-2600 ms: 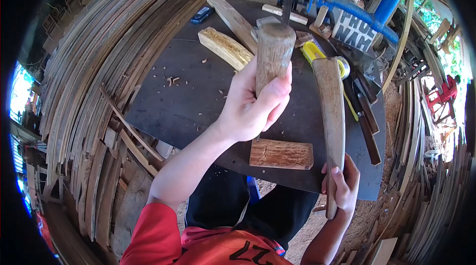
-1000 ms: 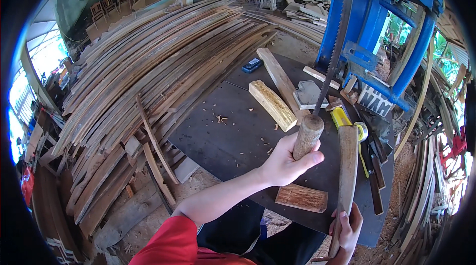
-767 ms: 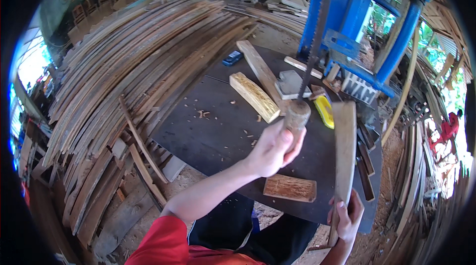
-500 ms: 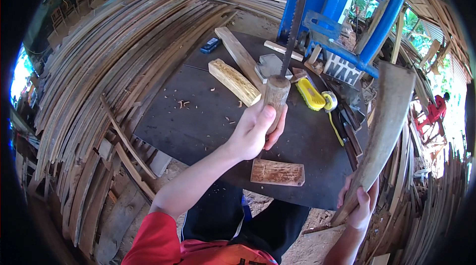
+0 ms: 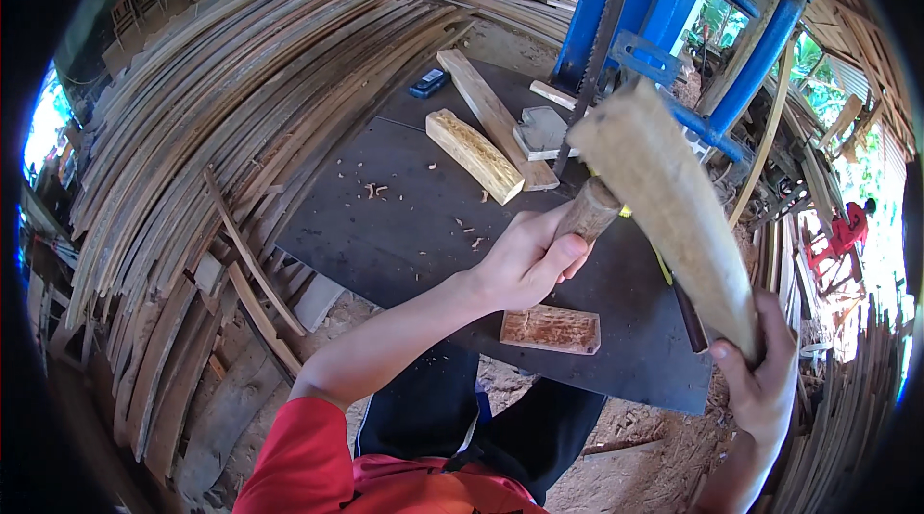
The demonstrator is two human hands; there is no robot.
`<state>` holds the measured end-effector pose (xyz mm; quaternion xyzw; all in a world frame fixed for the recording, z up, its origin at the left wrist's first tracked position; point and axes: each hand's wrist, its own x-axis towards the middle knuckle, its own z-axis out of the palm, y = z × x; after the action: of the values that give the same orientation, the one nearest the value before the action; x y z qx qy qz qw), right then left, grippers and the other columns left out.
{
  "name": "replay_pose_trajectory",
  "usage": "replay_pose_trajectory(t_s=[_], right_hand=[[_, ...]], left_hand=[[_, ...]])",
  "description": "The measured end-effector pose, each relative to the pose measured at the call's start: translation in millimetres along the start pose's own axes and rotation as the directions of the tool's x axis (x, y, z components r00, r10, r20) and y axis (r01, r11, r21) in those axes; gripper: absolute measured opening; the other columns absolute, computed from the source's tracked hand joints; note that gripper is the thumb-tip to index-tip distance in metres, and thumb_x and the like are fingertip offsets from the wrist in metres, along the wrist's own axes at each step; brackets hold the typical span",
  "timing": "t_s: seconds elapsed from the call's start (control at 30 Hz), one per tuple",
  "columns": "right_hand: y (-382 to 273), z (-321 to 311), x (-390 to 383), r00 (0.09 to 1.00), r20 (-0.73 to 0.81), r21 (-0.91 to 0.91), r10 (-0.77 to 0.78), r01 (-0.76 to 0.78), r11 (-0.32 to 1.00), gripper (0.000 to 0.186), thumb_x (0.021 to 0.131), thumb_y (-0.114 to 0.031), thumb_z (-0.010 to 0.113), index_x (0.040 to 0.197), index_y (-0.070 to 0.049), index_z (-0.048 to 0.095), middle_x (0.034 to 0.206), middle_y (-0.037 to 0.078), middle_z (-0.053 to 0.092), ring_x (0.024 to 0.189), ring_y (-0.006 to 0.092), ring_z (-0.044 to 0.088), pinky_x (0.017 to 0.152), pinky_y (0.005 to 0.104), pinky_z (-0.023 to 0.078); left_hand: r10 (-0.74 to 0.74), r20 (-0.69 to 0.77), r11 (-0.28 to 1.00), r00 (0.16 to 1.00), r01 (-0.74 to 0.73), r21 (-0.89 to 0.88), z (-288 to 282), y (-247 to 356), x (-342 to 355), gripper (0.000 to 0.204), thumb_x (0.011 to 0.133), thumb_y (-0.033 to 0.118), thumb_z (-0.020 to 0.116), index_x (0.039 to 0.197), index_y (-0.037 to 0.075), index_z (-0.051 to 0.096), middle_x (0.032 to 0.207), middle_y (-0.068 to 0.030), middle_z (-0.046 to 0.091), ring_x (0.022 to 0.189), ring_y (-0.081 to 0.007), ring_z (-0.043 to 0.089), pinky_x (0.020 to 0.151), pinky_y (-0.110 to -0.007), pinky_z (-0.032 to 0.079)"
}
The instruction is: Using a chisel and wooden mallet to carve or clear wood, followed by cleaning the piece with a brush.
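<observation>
Curved wooden club (image 5: 679, 196) raised in your right hand (image 5: 765, 370), above the table's near right side.
Your right hand grips its near end; your left hand (image 5: 529, 264) is wrapped round a round wooden handle (image 5: 592, 210), its lower end hidden. Whether club and handle touch cannot be told. The reddish block (image 5: 551, 329) lies just nearer on the dark table (image 5: 385, 235); a yellowish offcut (image 5: 474, 156) lies farther left. Step in hand appears to be striking; the next move calls for a steady handle and clear left fingers.
</observation>
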<state>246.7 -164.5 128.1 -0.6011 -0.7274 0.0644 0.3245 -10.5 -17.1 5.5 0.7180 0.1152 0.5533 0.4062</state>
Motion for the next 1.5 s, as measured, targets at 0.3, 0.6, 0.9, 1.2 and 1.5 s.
replay_pose_trajectory(t_s=[0.3,0.6,0.9,1.2,1.5], right_hand=[[-32.5,-14.2,15.2,0.998,0.046,-0.067,0.041,-0.038,0.997,0.063,0.089,-0.050,0.074,0.118,0.002,0.056,0.076,0.007,0.061,0.068,0.0155,0.057,0.063,0.0321,0.045],[-32.4,-30.3,14.3,0.979,0.190,-0.152,0.072,-0.043,0.987,0.063,0.093,-0.049,0.067,0.124,0.005,0.054,0.088,0.011,0.062,0.079,0.0176,0.057,0.068,0.0332,0.045],[-33.7,-24.4,9.9,1.000,0.011,-0.150,0.003,-0.001,0.989,0.064,0.090,-0.052,0.071,0.119,0.003,0.056,0.078,0.007,0.063,0.068,0.0182,0.057,0.065,0.0320,0.046],[-27.7,-33.3,2.3,0.996,-0.077,0.125,0.048,-0.038,0.991,0.065,0.091,-0.043,0.074,0.128,0.005,0.051,0.074,0.008,0.062,0.057,0.0161,0.056,0.054,0.0303,0.044],[-3.2,-6.4,-7.6,0.990,0.106,0.401,0.091,-0.126,0.907,0.041,0.095,-0.027,0.073,0.113,0.005,0.055,0.075,0.011,0.064,0.057,0.0182,0.062,0.053,0.0303,0.047]], left_hand=[[0.020,-0.111,1.000,0.994,-0.019,0.013,5.0,-6.2,-0.6,0.052,0.109,0.049,0.038,0.095,0.002,0.054,0.065,-0.0017,0.051,0.054,-0.0072,0.047,0.048,-0.024,0.038],[-0.021,-0.075,1.000,0.997,0.020,-0.005,1.8,-8.1,-4.3,0.035,0.107,0.034,0.049,0.107,0.000,0.057,0.065,-0.0048,0.056,0.056,-0.0155,0.059,0.053,-0.032,0.046],[0.012,-0.093,1.000,0.996,-0.010,0.020,7.6,-3.1,-0.6,0.053,0.109,0.051,0.039,0.091,0.003,0.053,0.065,-0.0015,0.052,0.052,-0.0073,0.047,0.048,-0.024,0.036],[-0.014,-0.073,1.000,0.997,0.014,-0.001,13.5,-3.1,0.4,0.061,0.106,0.058,0.039,0.092,0.001,0.054,0.066,-0.0021,0.054,0.053,-0.0068,0.049,0.048,-0.023,0.038],[0.039,-0.125,0.996,0.991,-0.048,-0.069,0.9,-14.7,-16.3,0.051,0.108,0.048,0.041,0.096,0.001,0.056,0.066,-0.0014,0.054,0.053,-0.0067,0.051,0.047,-0.023,0.040]])
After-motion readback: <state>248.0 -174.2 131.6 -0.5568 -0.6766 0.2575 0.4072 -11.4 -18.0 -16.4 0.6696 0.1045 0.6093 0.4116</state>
